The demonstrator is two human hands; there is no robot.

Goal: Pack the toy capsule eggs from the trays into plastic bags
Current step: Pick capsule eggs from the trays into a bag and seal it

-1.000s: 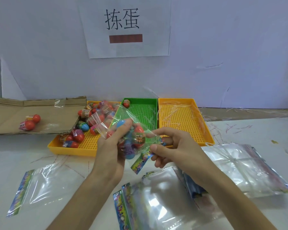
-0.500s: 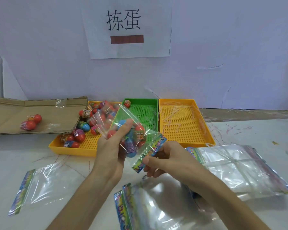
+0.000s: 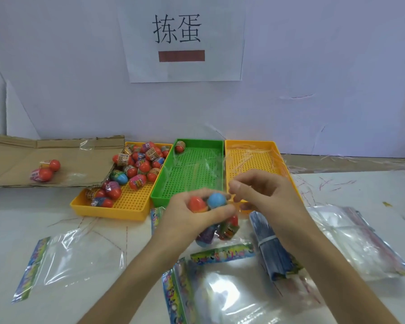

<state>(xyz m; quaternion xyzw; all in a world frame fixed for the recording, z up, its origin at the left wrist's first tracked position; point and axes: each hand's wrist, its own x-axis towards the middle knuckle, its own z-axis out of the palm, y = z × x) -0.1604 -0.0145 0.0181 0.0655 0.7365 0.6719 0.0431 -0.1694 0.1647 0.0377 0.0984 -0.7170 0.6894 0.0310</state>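
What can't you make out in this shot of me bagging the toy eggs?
All in the head view:
Egg count in the held bag: the left hand covers part of it.
What the right hand pinches: the clear film is too faint.
Front bag: cut off by the bottom edge.
Labels on the eggs in the left yellow tray: too small.

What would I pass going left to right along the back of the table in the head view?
From the left: cardboard → left yellow tray → green tray → right yellow tray.
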